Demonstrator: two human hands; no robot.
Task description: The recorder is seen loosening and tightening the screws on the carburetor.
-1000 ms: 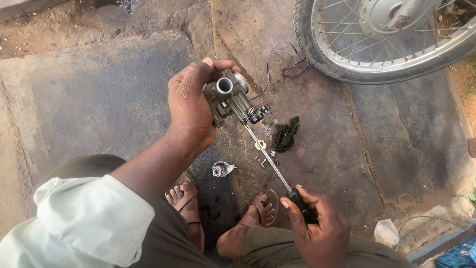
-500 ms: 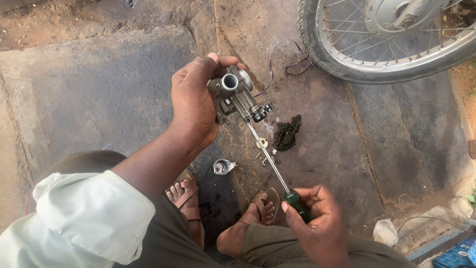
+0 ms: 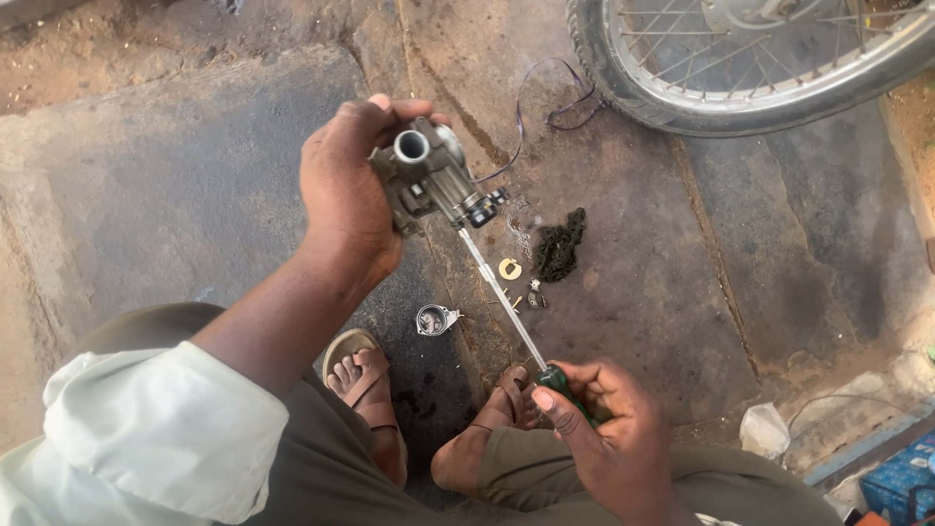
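My left hand [image 3: 346, 190] grips a grey metal carburetor [image 3: 429, 175] held up over the ground, its round bore facing the camera. My right hand [image 3: 604, 429] is closed around the green handle of a long screwdriver [image 3: 502, 292], whose thin shaft runs up and left with its tip at the underside of the carburetor. Both hands are in front of my knees, above my sandalled feet.
A motorcycle wheel [image 3: 740, 68] fills the top right. On the stained concrete lie a dark rag or chain piece [image 3: 562, 244], a small brass ring [image 3: 509, 268], tiny metal parts [image 3: 534, 294], a round metal piece [image 3: 433, 319], a loose wire [image 3: 555, 107] and a blue box [image 3: 901, 482].
My left hand has turned the carburetor slightly and lifted it a little. My right hand has shifted its fingers on the screwdriver handle.
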